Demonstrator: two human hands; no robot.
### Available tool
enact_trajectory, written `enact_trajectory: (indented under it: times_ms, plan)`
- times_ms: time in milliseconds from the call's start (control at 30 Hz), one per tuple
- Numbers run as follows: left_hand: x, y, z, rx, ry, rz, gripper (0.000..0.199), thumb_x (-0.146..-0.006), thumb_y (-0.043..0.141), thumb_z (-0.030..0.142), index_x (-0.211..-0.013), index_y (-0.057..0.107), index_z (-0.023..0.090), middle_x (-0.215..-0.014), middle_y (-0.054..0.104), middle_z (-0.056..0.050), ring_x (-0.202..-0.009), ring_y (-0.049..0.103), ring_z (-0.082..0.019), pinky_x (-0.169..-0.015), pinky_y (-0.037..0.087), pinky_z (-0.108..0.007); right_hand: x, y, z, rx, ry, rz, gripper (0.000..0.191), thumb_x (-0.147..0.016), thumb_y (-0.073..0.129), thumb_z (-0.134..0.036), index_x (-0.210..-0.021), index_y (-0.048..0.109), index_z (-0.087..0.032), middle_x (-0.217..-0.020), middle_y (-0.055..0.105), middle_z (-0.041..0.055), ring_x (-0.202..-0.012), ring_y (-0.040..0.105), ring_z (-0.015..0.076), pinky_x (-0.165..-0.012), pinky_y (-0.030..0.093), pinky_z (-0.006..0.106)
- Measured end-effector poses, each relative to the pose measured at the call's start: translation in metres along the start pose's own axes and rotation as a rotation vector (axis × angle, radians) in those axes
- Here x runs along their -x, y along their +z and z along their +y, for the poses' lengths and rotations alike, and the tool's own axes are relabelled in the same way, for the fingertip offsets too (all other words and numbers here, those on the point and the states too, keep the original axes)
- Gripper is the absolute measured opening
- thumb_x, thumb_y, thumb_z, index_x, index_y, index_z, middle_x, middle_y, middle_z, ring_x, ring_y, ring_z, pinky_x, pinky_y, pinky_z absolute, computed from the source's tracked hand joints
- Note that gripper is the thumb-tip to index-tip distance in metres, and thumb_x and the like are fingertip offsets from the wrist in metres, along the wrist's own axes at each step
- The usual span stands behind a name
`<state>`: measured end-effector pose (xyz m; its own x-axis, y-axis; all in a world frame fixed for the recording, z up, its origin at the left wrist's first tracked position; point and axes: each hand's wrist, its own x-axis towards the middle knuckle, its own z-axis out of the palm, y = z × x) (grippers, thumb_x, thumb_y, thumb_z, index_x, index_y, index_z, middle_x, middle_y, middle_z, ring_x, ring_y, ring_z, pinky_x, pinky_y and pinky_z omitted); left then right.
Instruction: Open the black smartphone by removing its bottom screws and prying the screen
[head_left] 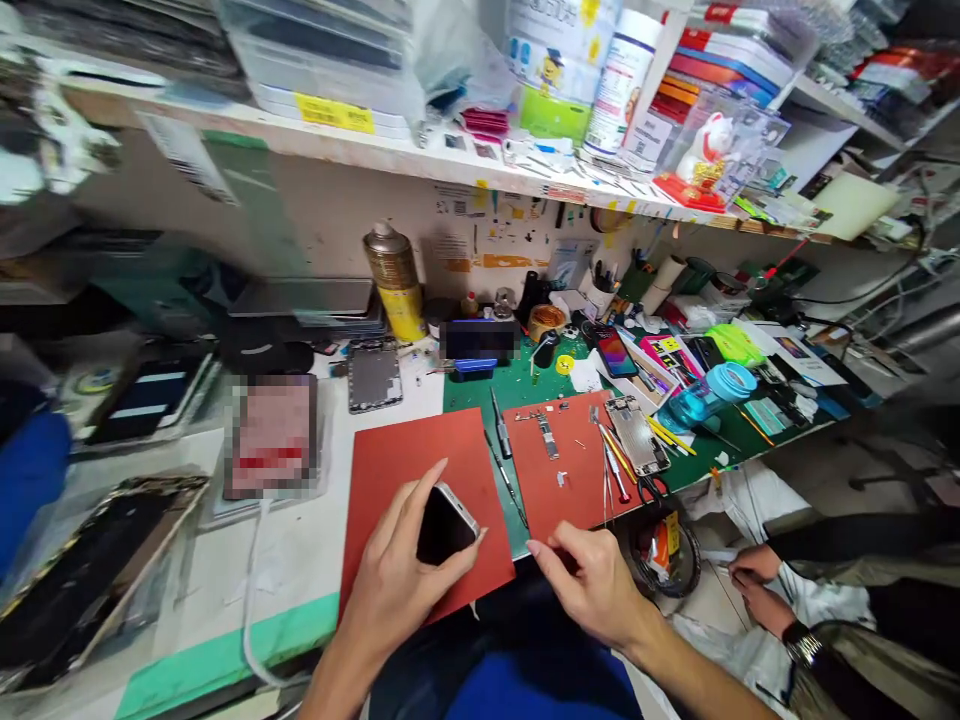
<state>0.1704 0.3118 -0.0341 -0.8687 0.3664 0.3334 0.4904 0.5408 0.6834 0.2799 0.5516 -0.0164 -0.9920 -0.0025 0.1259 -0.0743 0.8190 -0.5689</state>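
A small dark-faced phone with a silver edge (448,525) is held tilted above the left red mat (420,440). My left hand (412,550) grips it between thumb and fingers. Over the front edge of the right red mat (566,500), my right hand (589,580) hovers with its fingers curled in; whether anything small is between them cannot be made out. Small metal phone parts (549,436) lie on the right mat. Tweezers (501,425) and a thin black tool (506,478) rest between the mats. An opened phone housing (637,435) is at the right mat's side.
Scissors (652,490) and a blue bottle (705,395) are to the right. A yellow spray can (397,285) stands behind, under a loaded shelf (420,165). A white cable (253,590) runs down at left. Another person's hands (757,585) are at far right.
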Motion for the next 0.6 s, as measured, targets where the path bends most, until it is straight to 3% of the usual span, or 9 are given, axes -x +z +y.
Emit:
enact_trajectory:
  times_ms: [67, 133, 200, 267, 433, 533, 600]
  plan:
    - [-0.001, 0.001, -0.005, -0.069, 0.092, -0.112, 0.076, -0.099, 0.067, 0.04, -0.167, 0.035, 0.029, -0.136, 0.067, -0.01, -0.121, 0.069, -0.029, -0.104, 0.057, -0.043, 0.012, -0.004, 0.006, -0.027, 0.077, 0.035, 0.042, -0.114, 0.046, -0.042, -0.079, 0.06, -0.025, -0.056, 0.055, -0.0055, -0.045, 0.052, 0.0123, -0.049, 0.039, 0.026]
    - [-0.003, 0.005, -0.01, -0.109, 0.167, -0.228, 0.073, -0.098, 0.066, 0.036, -0.164, 0.037, 0.028, -0.138, 0.068, -0.011, -0.125, 0.068, -0.032, -0.106, 0.056, -0.047, 0.016, -0.012, 0.014, -0.047, 0.124, 0.062, 0.032, -0.113, 0.048, -0.042, -0.091, 0.065, -0.025, -0.062, 0.062, -0.0047, -0.049, 0.057, 0.0135, -0.049, 0.041, 0.026]
    - [-0.003, 0.012, -0.013, -0.133, 0.211, -0.302, 0.067, -0.096, 0.067, 0.033, -0.158, 0.043, 0.025, -0.138, 0.069, -0.012, -0.125, 0.069, -0.032, -0.106, 0.057, -0.048, 0.012, -0.022, 0.021, -0.056, 0.139, 0.076, 0.025, -0.111, 0.051, -0.043, -0.105, 0.068, -0.026, -0.071, 0.07, -0.0028, -0.055, 0.064, 0.015, -0.053, 0.047, 0.026]
    - [-0.003, 0.02, -0.016, -0.176, 0.251, -0.331, 0.06, -0.095, 0.069, 0.032, -0.151, 0.05, 0.023, -0.137, 0.069, -0.013, -0.125, 0.068, -0.033, -0.107, 0.057, -0.05, -0.001, -0.035, 0.027, -0.043, 0.142, 0.081, 0.026, -0.111, 0.05, -0.043, -0.106, 0.07, -0.026, -0.077, 0.074, -0.0012, -0.061, 0.068, 0.0161, -0.059, 0.05, 0.026]
    - [0.005, 0.031, -0.036, -0.337, 0.333, -0.26, 0.058, -0.095, 0.074, 0.05, -0.146, 0.061, 0.025, -0.135, 0.069, -0.014, -0.119, 0.069, -0.035, -0.097, 0.06, -0.048, -0.068, -0.078, 0.053, 0.132, 0.246, 0.117, 0.031, -0.111, 0.048, -0.036, -0.098, 0.074, -0.025, -0.094, 0.08, 0.0057, -0.087, 0.075, 0.0225, -0.082, 0.054, 0.031]
    - [0.014, 0.022, -0.055, -0.356, 0.341, -0.173, 0.078, -0.093, 0.071, 0.067, -0.158, 0.05, 0.028, -0.132, 0.071, -0.012, -0.116, 0.07, -0.035, -0.097, 0.059, -0.048, -0.123, -0.107, 0.087, 0.298, 0.435, 0.193, 0.026, -0.11, 0.051, -0.03, -0.108, 0.074, -0.018, -0.111, 0.078, 0.0146, -0.109, 0.074, 0.0281, -0.097, 0.053, 0.037]
    - [0.022, 0.013, -0.071, -0.363, 0.313, -0.137, 0.084, -0.094, 0.068, 0.07, -0.163, 0.043, 0.03, -0.134, 0.071, -0.012, -0.118, 0.071, -0.035, -0.097, 0.059, -0.047, -0.156, -0.12, 0.112, 0.373, 0.541, 0.212, 0.026, -0.107, 0.062, -0.035, -0.121, 0.071, -0.015, -0.124, 0.074, 0.0162, -0.118, 0.07, 0.0288, -0.104, 0.054, 0.044]
